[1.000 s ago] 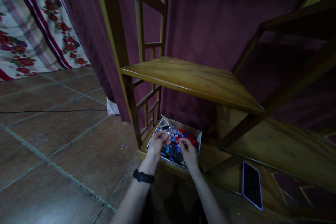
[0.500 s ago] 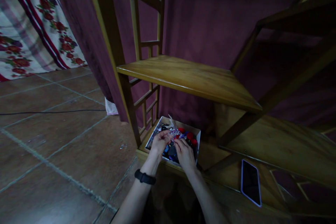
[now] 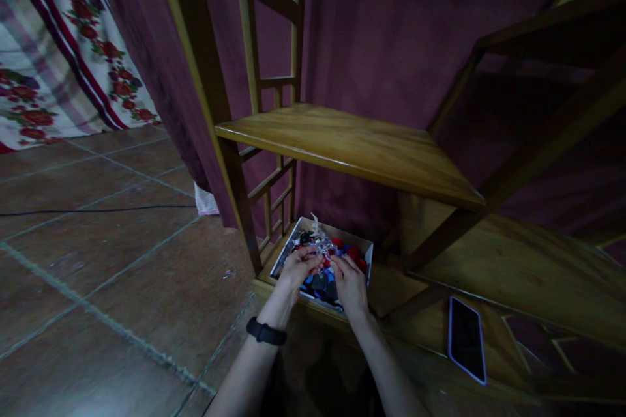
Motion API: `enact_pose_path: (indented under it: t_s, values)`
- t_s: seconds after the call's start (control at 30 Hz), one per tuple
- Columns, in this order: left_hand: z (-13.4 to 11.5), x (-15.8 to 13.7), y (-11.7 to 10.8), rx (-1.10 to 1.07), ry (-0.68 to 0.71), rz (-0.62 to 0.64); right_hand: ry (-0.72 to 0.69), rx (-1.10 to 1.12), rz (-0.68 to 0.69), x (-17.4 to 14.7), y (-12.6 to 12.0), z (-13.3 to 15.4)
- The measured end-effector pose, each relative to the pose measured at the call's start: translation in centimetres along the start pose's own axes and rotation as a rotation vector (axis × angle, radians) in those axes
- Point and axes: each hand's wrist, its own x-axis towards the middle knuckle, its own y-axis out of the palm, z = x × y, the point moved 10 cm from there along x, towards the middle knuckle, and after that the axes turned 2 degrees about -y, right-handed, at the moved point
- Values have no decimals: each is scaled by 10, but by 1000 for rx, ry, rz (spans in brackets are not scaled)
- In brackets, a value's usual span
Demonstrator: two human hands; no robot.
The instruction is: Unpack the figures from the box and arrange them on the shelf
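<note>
Over a white-edged box (image 3: 365,249) on the low wooden shelf, both my hands hold a clear, shiny crinkled piece (image 3: 325,246) that looks like plastic wrap. My left hand (image 3: 300,267), with a black band on its wrist, pinches it from the left. From the right, the closed fingers of my right hand (image 3: 348,277) grip its other side. Below and around them the box is filled with small red, blue and black items (image 3: 320,283); their kind is too small to make out. A whitish strip (image 3: 315,225) sticks up behind the shiny piece.
A wooden shelf board (image 3: 352,150) juts out above the box, beside an upright frame (image 3: 229,163). A phone with a purple edge (image 3: 467,339) lies to the right. On the tiled floor at left are a black cable (image 3: 98,211) and a small clear scrap (image 3: 229,273).
My hands have shifted slightly, the right one a little to the right. More of the blue and dark items shows between them. The shiny piece stays in my fingers.
</note>
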Motion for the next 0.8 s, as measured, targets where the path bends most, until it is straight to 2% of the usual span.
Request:
enact_pose_path:
  t_s: [0.2, 0.37, 0.5, 0.8]
  values:
    - [7, -6, 5, 138, -56, 51, 6, -36, -28, 3, -6, -7]
    - [10, -6, 6, 172, -83, 82, -2, -57, -35, 3, -9, -6]
    - [7, -8, 10, 168, -63, 120, -4, -62, -50, 3, -10, -4]
    - [1, -6, 11, 130, -3, 113, 12, -28, -60, 3, -11, -2]
